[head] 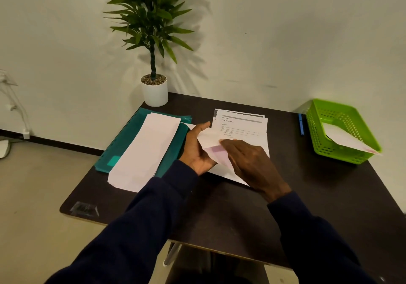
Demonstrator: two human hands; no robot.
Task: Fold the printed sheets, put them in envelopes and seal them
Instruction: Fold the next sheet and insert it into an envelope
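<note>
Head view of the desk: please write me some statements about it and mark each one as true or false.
1. The green basket holds a white envelope. True.
2. The basket also holds a pen. False: the blue pen lies on the desk beside the basket.
3. The envelope stack lies on a teal folder. True.
4. Both hands are free. False: the left hand grips an open envelope, and the right hand lays its fingers on it.
5. The plant pot stands at the desk's back edge. True.
</note>
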